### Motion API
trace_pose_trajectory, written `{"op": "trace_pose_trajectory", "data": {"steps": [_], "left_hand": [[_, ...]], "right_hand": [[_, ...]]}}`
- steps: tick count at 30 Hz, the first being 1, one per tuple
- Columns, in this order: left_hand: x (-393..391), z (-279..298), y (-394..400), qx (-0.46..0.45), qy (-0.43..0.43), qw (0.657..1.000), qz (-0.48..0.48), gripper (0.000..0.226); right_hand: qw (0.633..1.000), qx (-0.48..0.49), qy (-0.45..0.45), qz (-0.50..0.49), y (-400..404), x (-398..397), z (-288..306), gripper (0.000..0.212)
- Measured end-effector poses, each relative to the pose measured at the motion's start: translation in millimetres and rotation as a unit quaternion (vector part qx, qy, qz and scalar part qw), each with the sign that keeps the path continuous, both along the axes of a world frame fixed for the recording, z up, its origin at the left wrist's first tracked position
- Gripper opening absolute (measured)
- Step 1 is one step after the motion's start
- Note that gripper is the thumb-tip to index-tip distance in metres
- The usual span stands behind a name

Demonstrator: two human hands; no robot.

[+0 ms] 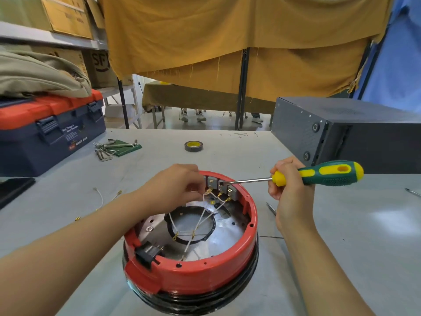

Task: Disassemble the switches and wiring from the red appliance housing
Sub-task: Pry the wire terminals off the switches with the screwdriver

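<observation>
Screwdriver tip at the middle switch; both hands at the far rim of the red housing.

Right hand (288,185) is curled round the green-and-yellow screwdriver (319,174) near the front of its handle; the shaft runs left and the tip sits at the middle of three grey switches (222,187) mounted side by side inside the far wall of the red housing (193,270). Left hand (175,185) has fingers bent, tips pinching at the white wires (205,215) just below the leftmost switch. The wires fan from the switch terminals down across the metal plate and black ring inside. A black connector sits at the housing's near-left rim. The housing rests open side up on the grey table (341,247), directly before the person. Further out: loose wire pieces (100,197) left, hex keys (107,148), tape roll (193,146), toolbox (50,131), dark box (341,133) right.
</observation>
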State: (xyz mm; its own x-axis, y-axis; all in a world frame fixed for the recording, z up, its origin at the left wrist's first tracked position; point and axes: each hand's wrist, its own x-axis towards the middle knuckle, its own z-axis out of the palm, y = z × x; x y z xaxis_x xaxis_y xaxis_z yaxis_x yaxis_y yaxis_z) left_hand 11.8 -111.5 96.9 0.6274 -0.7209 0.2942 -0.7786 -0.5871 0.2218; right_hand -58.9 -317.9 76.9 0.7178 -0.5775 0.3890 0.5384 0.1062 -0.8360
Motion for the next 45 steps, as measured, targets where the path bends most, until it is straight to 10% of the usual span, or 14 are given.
{"op": "trace_pose_trajectory", "data": {"steps": [7, 13, 30, 45], "left_hand": [[-7.9, 19.2, 7.7, -0.271, -0.021, 0.959, 0.085, 0.010], [-9.5, 39.9, 18.6, -0.324, -0.082, 0.924, 0.183, 0.012], [-22.1, -13.7, 174.0, 0.160, 0.064, 0.934, 0.312, 0.012], [-16.5, 8.9, 156.9, 0.011, 0.099, 0.953, 0.285, 0.011]], "right_hand": [[1.000, 0.016, 0.001, -0.004, -0.4, 0.8, -0.4, 0.024], [1.000, 0.020, 0.010, 0.003, -1.0, 1.4, -1.5, 0.023], [1.000, -0.021, -0.005, 0.012, 0.5, 3.3, -3.2, 0.026], [0.997, -0.068, -0.002, 0.034, 6.0, 2.9, -5.7, 0.027]]}}
